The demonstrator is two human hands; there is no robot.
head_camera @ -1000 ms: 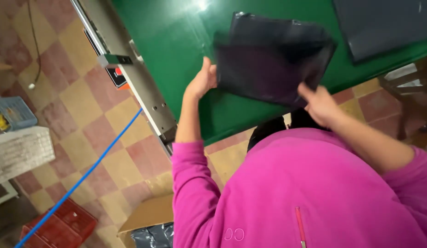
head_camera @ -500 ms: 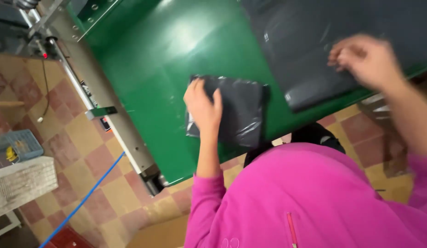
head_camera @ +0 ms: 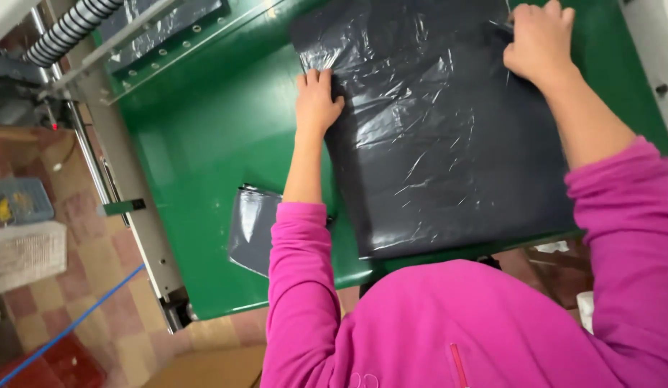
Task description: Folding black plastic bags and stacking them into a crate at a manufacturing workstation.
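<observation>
A large dark grey plastic bag (head_camera: 441,136) lies flat on the green table (head_camera: 204,151). My left hand (head_camera: 316,100) rests palm down on the bag's left edge, fingers together. My right hand (head_camera: 538,43) is at the bag's far right edge, fingers curled and pinching the plastic. A smaller folded dark bag (head_camera: 253,228) lies on the table near its front edge, partly hidden under my left forearm in its pink sleeve.
A metal rail (head_camera: 125,194) runs along the table's left side, with a ribbed grey hose (head_camera: 68,29) at the far left corner. Below are a checkered floor, a blue cable (head_camera: 68,327), a white basket (head_camera: 25,255) and a cardboard box (head_camera: 212,366).
The left hand left the small folded bag and moved up onto the large bag. The right hand slid to the large bag's far right edge. The camera has come closer to the table.
</observation>
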